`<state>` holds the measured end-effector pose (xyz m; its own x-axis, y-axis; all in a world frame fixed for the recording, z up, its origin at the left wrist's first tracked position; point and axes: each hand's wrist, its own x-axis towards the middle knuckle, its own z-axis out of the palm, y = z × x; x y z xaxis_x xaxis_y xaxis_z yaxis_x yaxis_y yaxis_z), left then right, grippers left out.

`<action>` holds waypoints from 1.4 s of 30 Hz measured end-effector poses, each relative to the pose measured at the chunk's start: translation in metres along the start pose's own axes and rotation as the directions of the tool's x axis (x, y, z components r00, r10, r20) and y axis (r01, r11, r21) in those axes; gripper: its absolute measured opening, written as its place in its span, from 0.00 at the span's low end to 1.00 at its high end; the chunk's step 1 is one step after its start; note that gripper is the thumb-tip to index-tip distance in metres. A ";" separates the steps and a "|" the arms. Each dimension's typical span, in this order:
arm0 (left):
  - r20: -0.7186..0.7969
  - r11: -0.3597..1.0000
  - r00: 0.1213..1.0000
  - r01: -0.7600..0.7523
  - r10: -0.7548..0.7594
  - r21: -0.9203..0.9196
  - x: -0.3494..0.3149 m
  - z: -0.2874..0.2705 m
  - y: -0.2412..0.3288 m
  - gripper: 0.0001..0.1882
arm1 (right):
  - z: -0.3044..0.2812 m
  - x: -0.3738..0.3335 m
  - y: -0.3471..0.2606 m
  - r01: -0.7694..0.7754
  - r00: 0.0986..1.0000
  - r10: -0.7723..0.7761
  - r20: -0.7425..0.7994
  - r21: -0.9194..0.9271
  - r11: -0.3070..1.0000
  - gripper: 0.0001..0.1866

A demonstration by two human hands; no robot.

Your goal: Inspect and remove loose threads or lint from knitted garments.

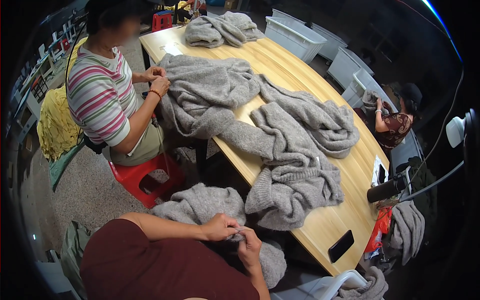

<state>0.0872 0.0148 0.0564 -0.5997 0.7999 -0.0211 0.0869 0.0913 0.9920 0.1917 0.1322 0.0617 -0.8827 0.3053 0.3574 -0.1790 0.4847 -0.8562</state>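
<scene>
A grey knitted garment point(202, 204) lies bunched across my lap, and part of it point(272, 262) hangs past my right wrist. My left hand point(220, 227) is closed in a pinch on a bit of this knit. Right against it, my right hand point(250, 246) pinches the same spot, fingertips nearly touching. Whether a needle or thread is between the fingers is too small to make out. Just beyond my hands, another grey knitted garment point(295, 187) with a ribbed edge is heaped on the table and droops over its near edge.
More grey knits point(215, 90) cover the wooden table point(350, 220). A black phone point(341, 246) and a dark bottle point(386, 189) are at right. A person in a striped shirt point(100, 95) handles knitwear on a red stool point(145, 182); another person point(395, 117) works by white bins point(295, 37).
</scene>
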 end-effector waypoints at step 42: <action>-0.028 0.922 0.988 -0.134 0.155 0.362 0.001 0.004 -0.010 0.04 | 0.015 -0.021 0.030 -0.119 0.992 0.125 0.005 -0.274 0.954 0.07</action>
<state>0.0893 0.0175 0.0461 -0.6010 0.7876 0.1363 0.4491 0.1916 0.8727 0.1989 0.1278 0.0230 -0.9002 0.3597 0.2456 0.0534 0.6508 -0.7574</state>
